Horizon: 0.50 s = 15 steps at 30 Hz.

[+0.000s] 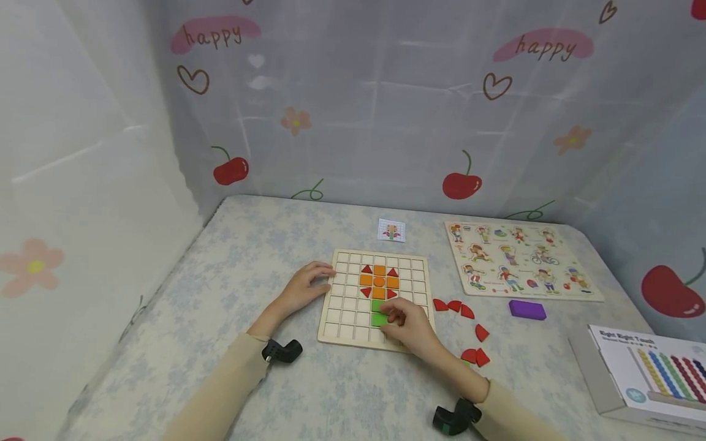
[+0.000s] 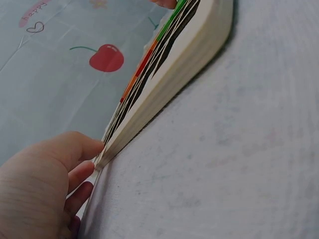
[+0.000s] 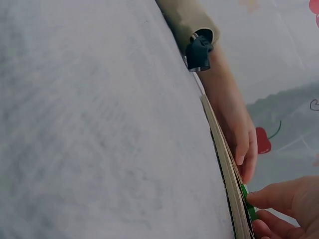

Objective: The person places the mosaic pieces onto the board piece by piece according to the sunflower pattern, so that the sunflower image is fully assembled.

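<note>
A pale wooden grid board (image 1: 344, 318) lies on the table, bearing orange pieces (image 1: 393, 282) around an orange disc (image 1: 379, 282), with red triangles (image 1: 366, 269) at the corners. Below them, two green squares (image 1: 377, 305) sit in one column. My right hand (image 1: 413, 327) has its thumb and fingertips at the lower green square, pinching it at the board; in the right wrist view the thumb touches a green piece (image 3: 244, 190). Along the board's left edge, my left hand (image 1: 300, 288) rests with fingers extended, and its thumb (image 2: 92, 148) touches the rim in the left wrist view.
Loose red quarter-circle pieces (image 1: 482, 332) lie right of the board, one group partly covering something green. A pattern card (image 1: 391, 230) is behind it. Farther right are a picture puzzle board (image 1: 521, 257), a purple block (image 1: 527, 310) and a white box (image 1: 645, 380).
</note>
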Available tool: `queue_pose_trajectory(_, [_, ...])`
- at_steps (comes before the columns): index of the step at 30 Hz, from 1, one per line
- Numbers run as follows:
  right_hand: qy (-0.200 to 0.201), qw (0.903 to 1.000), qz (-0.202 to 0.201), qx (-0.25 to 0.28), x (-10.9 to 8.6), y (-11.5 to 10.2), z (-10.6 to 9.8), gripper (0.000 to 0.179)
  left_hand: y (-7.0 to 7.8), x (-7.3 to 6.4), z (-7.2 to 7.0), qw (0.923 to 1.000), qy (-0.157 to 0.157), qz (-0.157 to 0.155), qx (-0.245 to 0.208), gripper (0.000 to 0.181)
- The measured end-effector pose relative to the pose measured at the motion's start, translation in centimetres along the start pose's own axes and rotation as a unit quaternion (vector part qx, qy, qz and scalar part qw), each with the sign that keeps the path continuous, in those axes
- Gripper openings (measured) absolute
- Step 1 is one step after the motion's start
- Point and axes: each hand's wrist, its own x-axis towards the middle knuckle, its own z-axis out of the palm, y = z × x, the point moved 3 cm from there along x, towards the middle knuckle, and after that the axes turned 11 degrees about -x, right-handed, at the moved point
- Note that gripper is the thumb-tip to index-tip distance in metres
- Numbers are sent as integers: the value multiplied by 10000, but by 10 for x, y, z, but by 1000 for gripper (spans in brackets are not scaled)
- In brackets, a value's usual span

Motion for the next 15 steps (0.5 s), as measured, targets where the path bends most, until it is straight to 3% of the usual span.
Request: queue_pose_trajectory(15, [71, 9999, 44, -77, 0, -9, 1, 23, -2, 0, 0, 10000, -1, -44, -16, 31])
